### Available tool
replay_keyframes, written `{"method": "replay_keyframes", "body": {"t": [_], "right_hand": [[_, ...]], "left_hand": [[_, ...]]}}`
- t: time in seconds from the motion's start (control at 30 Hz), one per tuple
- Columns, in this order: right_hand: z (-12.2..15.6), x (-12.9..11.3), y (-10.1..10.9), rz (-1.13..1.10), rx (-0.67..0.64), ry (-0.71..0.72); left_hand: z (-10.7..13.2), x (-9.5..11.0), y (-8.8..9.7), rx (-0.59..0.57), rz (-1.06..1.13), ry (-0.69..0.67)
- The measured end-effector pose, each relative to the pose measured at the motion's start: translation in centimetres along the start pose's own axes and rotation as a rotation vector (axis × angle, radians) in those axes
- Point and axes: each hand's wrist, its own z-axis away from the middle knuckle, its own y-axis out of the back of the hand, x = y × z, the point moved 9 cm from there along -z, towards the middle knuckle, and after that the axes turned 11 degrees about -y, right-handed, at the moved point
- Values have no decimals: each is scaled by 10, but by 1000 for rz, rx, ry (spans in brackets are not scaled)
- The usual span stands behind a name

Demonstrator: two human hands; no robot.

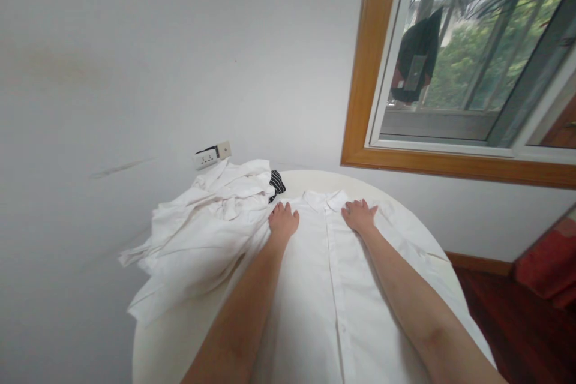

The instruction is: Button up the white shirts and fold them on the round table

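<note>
A white button-up shirt (310, 288) lies spread front side up on a round white table (175, 345), its collar at the far end and its button strip running toward me. My left hand (284, 220) rests on the shirt's left shoulder area, fingers spread and lying flat. On the other side of the collar, my right hand (359, 215) presses flat on the right shoulder with the fingers apart. Neither hand grips the cloth as far as I can see. The shirt's near end runs out of view.
A heap of white clothes (207, 234) covers the table's left side, with a black striped cloth (276, 183) at its edge. Behind stand a white wall with a power socket (206, 159) and a wood-framed window (353, 132). Red fabric (546, 258) hangs at the far right.
</note>
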Motion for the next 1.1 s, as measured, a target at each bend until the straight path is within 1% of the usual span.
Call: {"method": "replay_keyframes", "body": {"t": [0.03, 0.07, 0.1, 0.13, 0.23, 0.3, 0.33, 0.37, 0.43, 0.47, 0.5, 0.53, 0.57, 0.63, 0.73, 0.77, 0.8, 0.87, 0.93, 0.97, 1.03, 1.1], "right_hand": [[4, -6, 8, 31, 22, 18], [8, -12, 13, 57, 16, 34], [13, -19, 16, 74, -20, 45], [19, -25, 16, 79, -87, 46], [45, -39, 9, 52, -296, 55], [63, -42, 2, 40, -366, 104], [71, -42, -1, 35, -379, 135], [78, -39, -4, 27, -376, 164], [86, -33, -8, 0, -342, 202], [88, -29, -10, -16, -320, 213], [89, -26, -11, -28, -301, 217], [89, -24, -11, -35, -285, 219], [89, -22, -11, -38, -277, 220], [89, -23, -8, -37, -261, 227], [96, -31, 8, -15, -182, 285], [101, -35, 15, 2, -141, 313], [107, -38, 21, 20, -102, 334], [118, -40, 26, 43, -74, 315], [127, -35, 22, 30, -113, 229], [131, -31, 17, 14, -143, 189], [137, -25, 8, -15, -193, 152], [139, -22, 2, -29, -217, 157]], "left_hand": [[-1, -1, -3, -21, 10, 6], [-1, -2, -6, -40, 21, 12], [-1, -3, -8, -54, 31, 18], [-2, -4, -10, -62, 40, 21], [-1, -6, -8, -57, 65, 20], [1, -4, -2, -17, 74, -8], [2, 0, 3, 20, 80, -48], [4, 7, 10, 65, 91, -113], [8, 28, 19, 129, 140, -309], [12, 40, 20, 122, 172, -416], [16, 50, 19, 88, 201, -502], [18, 57, 15, 37, 218, -549], [20, 60, 9, -19, 223, -554], [20, 59, -1, -116, 209, -489], [22, 54, -6, -201, 183, -385], [24, 53, -4, -202, 169, -373], [26, 54, 1, -176, 148, -368], [31, 57, 18, -72, 90, -383], [40, 63, 33, 19, 33, -429], [45, 67, 39, 40, 10, -458], [53, 75, 48, 37, -20, -528], [58, 77, 60, 22, -44, -573]]}}
